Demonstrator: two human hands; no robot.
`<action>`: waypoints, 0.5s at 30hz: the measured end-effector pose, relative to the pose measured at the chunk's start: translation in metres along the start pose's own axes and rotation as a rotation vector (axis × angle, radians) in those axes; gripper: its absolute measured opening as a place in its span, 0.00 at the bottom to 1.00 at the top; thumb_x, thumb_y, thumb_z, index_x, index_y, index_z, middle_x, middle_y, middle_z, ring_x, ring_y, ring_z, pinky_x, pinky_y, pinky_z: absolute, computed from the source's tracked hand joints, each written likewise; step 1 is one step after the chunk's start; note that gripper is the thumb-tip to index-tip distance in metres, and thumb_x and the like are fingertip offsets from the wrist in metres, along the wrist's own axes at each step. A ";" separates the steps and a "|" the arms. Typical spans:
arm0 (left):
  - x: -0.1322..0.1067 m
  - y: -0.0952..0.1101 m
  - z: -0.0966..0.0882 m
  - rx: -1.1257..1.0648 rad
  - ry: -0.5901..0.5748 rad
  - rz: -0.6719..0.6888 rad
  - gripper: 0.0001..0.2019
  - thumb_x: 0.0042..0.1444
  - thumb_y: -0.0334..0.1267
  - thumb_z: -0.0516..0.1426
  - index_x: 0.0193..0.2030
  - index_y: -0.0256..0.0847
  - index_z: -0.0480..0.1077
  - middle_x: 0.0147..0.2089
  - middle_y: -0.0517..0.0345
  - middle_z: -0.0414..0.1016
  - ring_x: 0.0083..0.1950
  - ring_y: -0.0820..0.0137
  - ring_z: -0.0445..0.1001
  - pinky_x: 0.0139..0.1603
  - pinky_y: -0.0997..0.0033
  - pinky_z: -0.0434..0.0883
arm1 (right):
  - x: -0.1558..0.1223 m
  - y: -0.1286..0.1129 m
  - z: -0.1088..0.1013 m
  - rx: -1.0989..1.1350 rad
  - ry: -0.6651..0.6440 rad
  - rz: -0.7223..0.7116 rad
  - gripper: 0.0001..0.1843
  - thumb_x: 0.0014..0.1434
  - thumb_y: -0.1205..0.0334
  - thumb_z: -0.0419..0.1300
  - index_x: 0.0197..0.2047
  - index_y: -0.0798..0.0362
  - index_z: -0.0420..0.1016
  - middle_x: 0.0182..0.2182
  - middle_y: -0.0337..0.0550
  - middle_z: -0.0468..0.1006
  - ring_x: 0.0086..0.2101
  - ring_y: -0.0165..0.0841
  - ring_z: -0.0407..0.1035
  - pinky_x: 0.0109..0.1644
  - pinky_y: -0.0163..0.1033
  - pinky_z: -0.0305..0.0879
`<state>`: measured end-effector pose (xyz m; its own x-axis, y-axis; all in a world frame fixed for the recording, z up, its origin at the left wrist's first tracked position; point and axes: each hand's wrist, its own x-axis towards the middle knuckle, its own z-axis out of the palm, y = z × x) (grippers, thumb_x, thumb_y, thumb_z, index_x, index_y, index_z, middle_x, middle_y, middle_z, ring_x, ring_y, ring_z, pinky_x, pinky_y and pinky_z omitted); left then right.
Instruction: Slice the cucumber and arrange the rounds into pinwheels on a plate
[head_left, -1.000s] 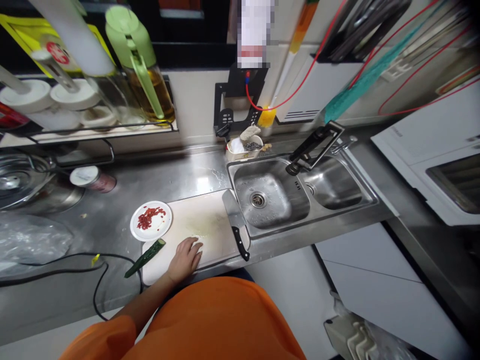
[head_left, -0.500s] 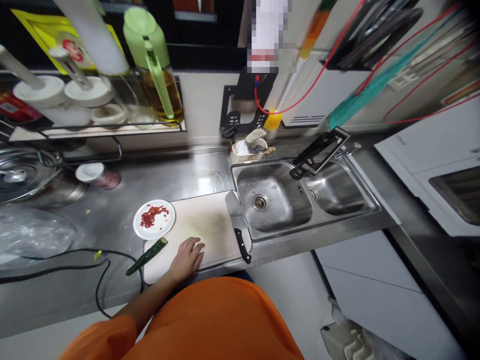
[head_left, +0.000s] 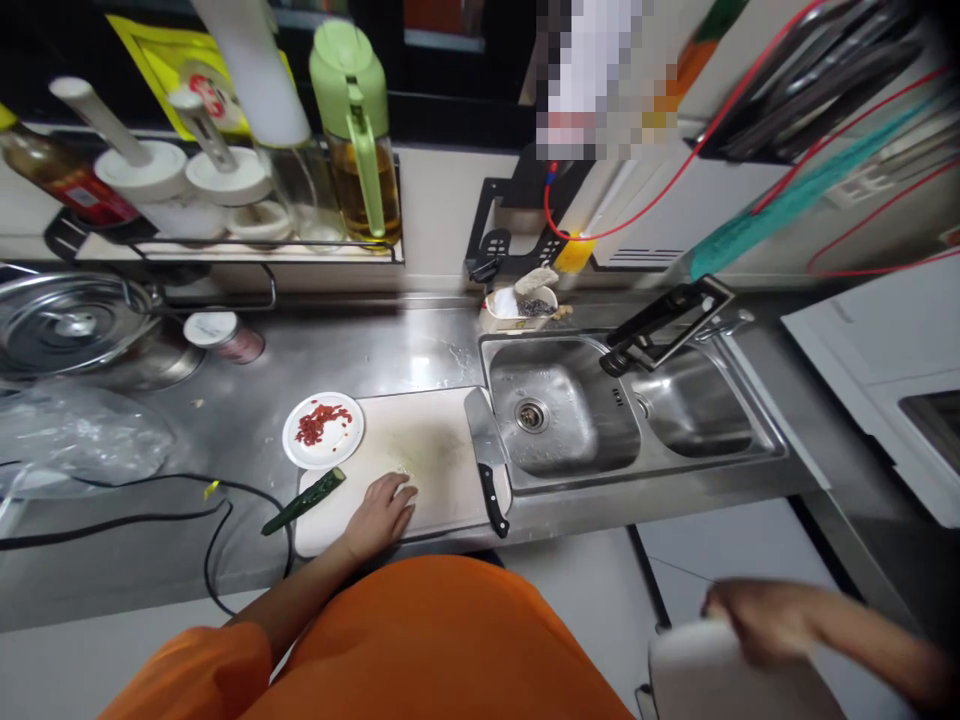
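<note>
Orange sleeve (head_left: pixel 202 665), near left, leads to the left hand (head_left: pixel 381 512), resting on the board (head_left: pixel 442 440), fingers loosely spread. Cucumber (head_left: pixel 304 502) crosses the board's left edge; the knife (head_left: pixel 489 465) lies along its right. At near right, the right hand (head_left: pixel 772 615) appears to grip a pale item (head_left: pixel 712 675). Handling this item seems the step in hand; a firm hold is likely called for next. Blur hides the right fingertips; the frame cuts off the item, its identity unclear.
</note>
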<state>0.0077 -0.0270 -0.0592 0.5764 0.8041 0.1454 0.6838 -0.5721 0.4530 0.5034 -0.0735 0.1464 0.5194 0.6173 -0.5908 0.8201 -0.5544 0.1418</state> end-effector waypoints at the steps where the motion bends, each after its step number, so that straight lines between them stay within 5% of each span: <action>1: 0.000 0.001 -0.001 -0.001 -0.002 -0.004 0.13 0.59 0.38 0.49 0.49 0.41 0.67 0.51 0.46 0.66 0.56 0.60 0.63 0.55 0.54 0.66 | 0.014 -0.013 -0.020 -0.035 -0.250 -0.075 0.05 0.46 0.75 0.65 0.27 0.56 0.77 0.29 0.50 0.78 0.27 0.22 0.71 0.30 0.26 0.61; 3: 0.001 0.002 -0.002 -0.002 -0.006 -0.014 0.13 0.59 0.38 0.49 0.49 0.41 0.67 0.51 0.46 0.66 0.56 0.60 0.63 0.54 0.54 0.66 | 0.044 -0.048 -0.059 -0.071 -0.728 -0.263 0.12 0.39 0.81 0.65 0.26 0.56 0.79 0.30 0.52 0.79 0.27 0.20 0.72 0.30 0.23 0.58; 7: 0.003 0.006 -0.007 0.001 -0.021 -0.025 0.13 0.60 0.37 0.49 0.49 0.40 0.66 0.51 0.46 0.67 0.56 0.60 0.63 0.55 0.54 0.66 | 0.092 -0.131 -0.102 0.191 -0.589 -0.279 0.10 0.42 0.77 0.64 0.31 0.60 0.79 0.34 0.52 0.80 0.28 0.21 0.73 0.35 0.23 0.60; 10: 0.005 0.008 -0.009 0.000 -0.025 -0.029 0.13 0.59 0.36 0.49 0.49 0.40 0.66 0.51 0.46 0.67 0.57 0.60 0.63 0.55 0.54 0.65 | 0.115 -0.191 -0.086 0.583 -0.608 -0.400 0.11 0.43 0.73 0.66 0.34 0.61 0.79 0.35 0.54 0.80 0.29 0.30 0.75 0.36 0.31 0.67; 15: 0.005 0.008 -0.008 -0.012 -0.029 -0.040 0.13 0.58 0.36 0.50 0.49 0.40 0.66 0.51 0.46 0.67 0.56 0.60 0.63 0.56 0.54 0.64 | 0.132 -0.296 -0.017 1.136 -0.656 -0.428 0.17 0.44 0.75 0.65 0.40 0.59 0.74 0.31 0.47 0.80 0.28 0.31 0.73 0.33 0.34 0.71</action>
<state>0.0126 -0.0260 -0.0475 0.5615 0.8212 0.1016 0.7014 -0.5375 0.4681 0.3340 0.1817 0.0400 -0.1883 0.6558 -0.7310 0.0763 -0.7323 -0.6767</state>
